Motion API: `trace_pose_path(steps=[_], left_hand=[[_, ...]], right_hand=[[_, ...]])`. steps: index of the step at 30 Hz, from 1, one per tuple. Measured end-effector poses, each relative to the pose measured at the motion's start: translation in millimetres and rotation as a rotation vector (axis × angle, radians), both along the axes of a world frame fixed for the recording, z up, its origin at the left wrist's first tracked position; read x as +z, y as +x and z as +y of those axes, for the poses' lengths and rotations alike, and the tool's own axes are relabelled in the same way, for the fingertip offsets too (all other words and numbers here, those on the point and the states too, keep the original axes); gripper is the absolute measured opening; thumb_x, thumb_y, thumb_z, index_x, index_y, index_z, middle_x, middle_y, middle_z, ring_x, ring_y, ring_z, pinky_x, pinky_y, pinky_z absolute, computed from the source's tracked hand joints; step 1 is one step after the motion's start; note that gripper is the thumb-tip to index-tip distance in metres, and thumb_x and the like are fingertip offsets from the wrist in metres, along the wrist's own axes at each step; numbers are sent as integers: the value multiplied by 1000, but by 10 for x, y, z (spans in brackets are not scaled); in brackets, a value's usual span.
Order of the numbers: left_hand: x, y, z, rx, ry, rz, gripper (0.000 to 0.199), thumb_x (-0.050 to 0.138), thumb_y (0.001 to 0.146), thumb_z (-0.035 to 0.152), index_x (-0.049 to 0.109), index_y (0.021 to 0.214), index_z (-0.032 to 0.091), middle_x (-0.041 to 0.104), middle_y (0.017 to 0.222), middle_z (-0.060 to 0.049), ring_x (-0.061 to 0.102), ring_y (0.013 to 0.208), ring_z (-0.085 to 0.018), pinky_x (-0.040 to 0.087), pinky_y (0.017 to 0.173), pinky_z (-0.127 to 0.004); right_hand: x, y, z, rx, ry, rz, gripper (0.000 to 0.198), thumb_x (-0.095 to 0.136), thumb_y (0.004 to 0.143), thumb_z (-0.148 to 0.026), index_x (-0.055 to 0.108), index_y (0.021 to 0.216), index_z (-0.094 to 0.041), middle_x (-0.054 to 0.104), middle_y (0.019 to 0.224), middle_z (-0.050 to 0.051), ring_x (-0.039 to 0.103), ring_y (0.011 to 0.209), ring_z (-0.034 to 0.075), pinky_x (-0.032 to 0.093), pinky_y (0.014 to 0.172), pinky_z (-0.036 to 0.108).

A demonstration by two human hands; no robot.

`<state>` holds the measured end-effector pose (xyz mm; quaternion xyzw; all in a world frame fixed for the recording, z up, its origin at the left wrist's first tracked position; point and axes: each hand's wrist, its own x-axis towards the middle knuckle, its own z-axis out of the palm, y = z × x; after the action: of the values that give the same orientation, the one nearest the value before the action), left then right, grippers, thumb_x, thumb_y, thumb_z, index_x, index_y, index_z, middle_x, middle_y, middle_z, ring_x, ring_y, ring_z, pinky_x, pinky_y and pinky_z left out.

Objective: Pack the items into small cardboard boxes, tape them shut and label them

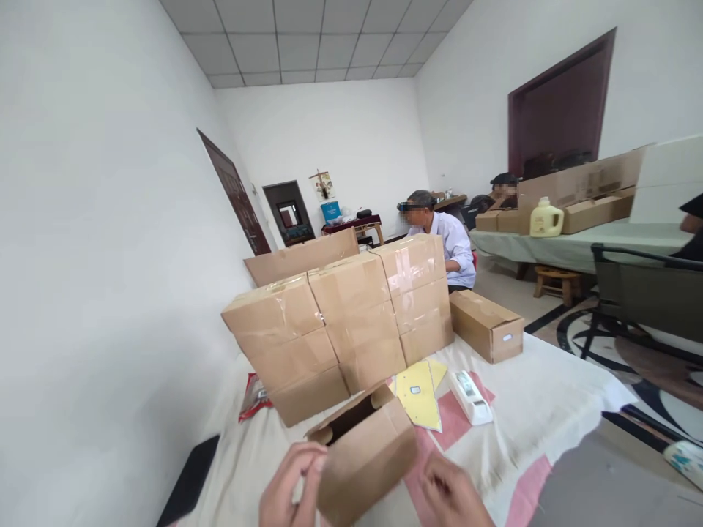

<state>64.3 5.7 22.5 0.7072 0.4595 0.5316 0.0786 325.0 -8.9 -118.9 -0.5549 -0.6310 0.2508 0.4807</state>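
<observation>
A small cardboard box [367, 457] with an opening along its top stands tilted near the front of the table, its inside dark. My left hand [291, 483] has its thumb and fingers closed at the box's left end. To the right of the box and apart from it is my right hand [453, 490], its fingers curled together; whatever they may hold is hidden. Just behind the box lie a yellow sheet [417, 395] with a small label on it and a white plastic dispenser-like case [471, 397].
Stacked taped cartons [356, 315] form a wall across the table. A long closed carton [486, 326] lies to their right, a red packet [254, 397] at left, a black flat object [190, 479] at the left edge. A person [453, 245] sits beyond; a yellow jug [546, 218] stands on another table.
</observation>
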Motion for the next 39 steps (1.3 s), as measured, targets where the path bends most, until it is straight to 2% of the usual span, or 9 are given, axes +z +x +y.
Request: trace_pose_path(steps=[5, 7, 8, 11, 13, 18, 24, 30, 39], left_hand=[[280, -247, -53, 66, -196, -7, 30, 55, 96, 44, 70, 79, 23, 74, 92, -5, 70, 91, -22, 56, 79, -30], [316, -245, -73, 64, -266, -4, 30, 54, 97, 44, 68, 79, 23, 73, 94, -5, 68, 92, -22, 54, 82, -32], [320, -240, -75, 53, -294, 12, 30, 54, 97, 43, 67, 79, 23, 72, 95, -5, 67, 93, -22, 53, 84, -32], [279, -257, -45, 41, -346, 83, 29, 53, 98, 40, 65, 78, 23, 68, 107, -6, 64, 104, -21, 49, 92, -35], [220, -305, 4, 53, -370, 118, 29, 53, 98, 40, 64, 77, 23, 66, 116, -6, 61, 112, -22, 47, 98, -37], [113, -407, 206, 40, -501, 106, 33, 51, 100, 40, 62, 75, 23, 64, 123, -5, 57, 121, -23, 41, 107, -41], [127, -279, 512, -121, -713, 136, 36, 49, 101, 42, 63, 73, 23, 61, 132, -3, 53, 128, -24, 38, 114, -44], [74, -373, 560, -236, -605, 251, 23, 68, 89, 39, 66, 72, 24, 55, 144, -2, 44, 139, -29, 35, 120, -50], [45, -446, 577, -264, -582, 321, 19, 71, 88, 38, 66, 75, 25, 55, 145, -1, 41, 142, -28, 36, 121, -50]], right_hand=[[1188, 87, 215, -14, 345, -48, 27, 48, 100, -30, 48, 74, -23, 58, 82, 5, 57, 83, 22, 47, 77, 35], [1453, 10, 416, 39, 380, -156, 21, 49, 99, -28, 56, 80, -22, 64, 92, 7, 59, 94, 24, 49, 85, 38], [1506, -49, 511, 74, 373, -238, 14, 51, 99, -27, 62, 93, -22, 67, 106, 9, 59, 106, 25, 48, 93, 41], [1424, -250, 686, 177, 227, -536, 41, 54, 100, -30, 55, 140, -22, 60, 142, 11, 46, 135, 30, 39, 111, 50], [1270, -356, 702, 203, 105, -694, 48, 48, 103, -34, 50, 149, -22, 56, 150, 11, 39, 143, 35, 34, 114, 57], [1031, -432, 643, 195, 72, -825, 50, 34, 108, -35, 48, 153, -22, 44, 162, 6, 27, 153, 39, 22, 120, 64], [1060, -414, 730, 229, 87, -887, 51, 40, 106, -33, 46, 154, -19, 40, 164, 10, 27, 153, 40, 28, 117, 64], [1052, -392, 761, 269, 105, -930, 52, 42, 105, -34, 46, 154, -17, 41, 163, 12, 28, 152, 42, 38, 109, 60], [987, -410, 687, 208, 143, -897, 50, 42, 105, -34, 49, 152, -19, 45, 161, 10, 31, 151, 41, 38, 106, 57]])
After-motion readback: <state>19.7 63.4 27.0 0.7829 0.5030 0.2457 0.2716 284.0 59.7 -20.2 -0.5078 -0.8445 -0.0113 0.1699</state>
